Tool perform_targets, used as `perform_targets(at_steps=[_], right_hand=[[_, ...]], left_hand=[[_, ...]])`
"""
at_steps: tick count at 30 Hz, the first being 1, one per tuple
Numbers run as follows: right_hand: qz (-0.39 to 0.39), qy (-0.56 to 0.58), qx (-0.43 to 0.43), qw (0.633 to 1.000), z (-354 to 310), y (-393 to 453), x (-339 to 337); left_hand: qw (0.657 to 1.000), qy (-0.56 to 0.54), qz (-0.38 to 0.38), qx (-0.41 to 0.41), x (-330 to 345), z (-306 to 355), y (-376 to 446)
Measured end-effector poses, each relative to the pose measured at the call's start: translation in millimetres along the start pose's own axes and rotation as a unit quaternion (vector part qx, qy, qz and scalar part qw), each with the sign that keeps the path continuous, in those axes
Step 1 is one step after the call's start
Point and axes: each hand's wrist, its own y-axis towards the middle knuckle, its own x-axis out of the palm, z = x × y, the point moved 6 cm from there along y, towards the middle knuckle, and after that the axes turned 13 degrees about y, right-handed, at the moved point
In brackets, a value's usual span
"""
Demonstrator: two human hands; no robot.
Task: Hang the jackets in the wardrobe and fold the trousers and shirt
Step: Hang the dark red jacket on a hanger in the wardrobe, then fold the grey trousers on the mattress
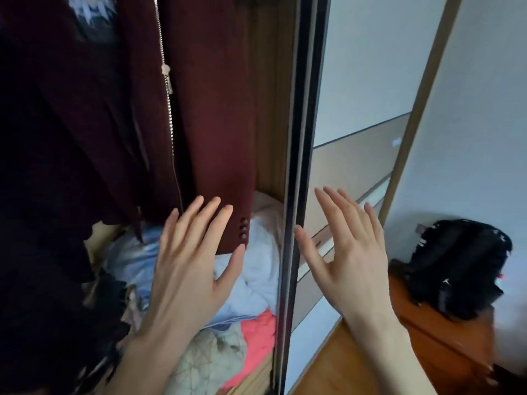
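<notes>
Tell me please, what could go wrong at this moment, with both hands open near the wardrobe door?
1. The right hand is spread open beside the dark edge of the sliding door; if the door slides now, the thumb could be caught.
2. The maroon jacket hangs close to that edge, with its sleeve cuff by the left hand, so the cloth might be trapped in the door.
3. The loose pile of clothes below reaches the door track and may block it.
</notes>
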Motion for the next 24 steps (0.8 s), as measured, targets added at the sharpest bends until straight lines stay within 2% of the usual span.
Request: perform_targets(at_steps=[5,9,17,24], right_hand=[[-0.012,-0.077,0.071,0.994,36.1,-45.4,-33.4],[0.021,-0.135,0.143,0.98,74.6,-81.9,-93.5],[0.069,-0.243,0.261,0.932,133.6,-163.7,-232.7],[0.097,-0.299,0.343,0.885,171.2,-247.6,-341.8]], left_hand=[[0.995,-0.084,-0.031,0.033,34.7,60.1,-0.8],[0.98,-0.17,-0.047,0.092,51.0,140.1,-0.5],[0.931,-0.301,-0.069,0.192,49.8,312.8,1.7],[0.89,-0.395,-0.094,0.208,32.9,452.5,-24.1]])
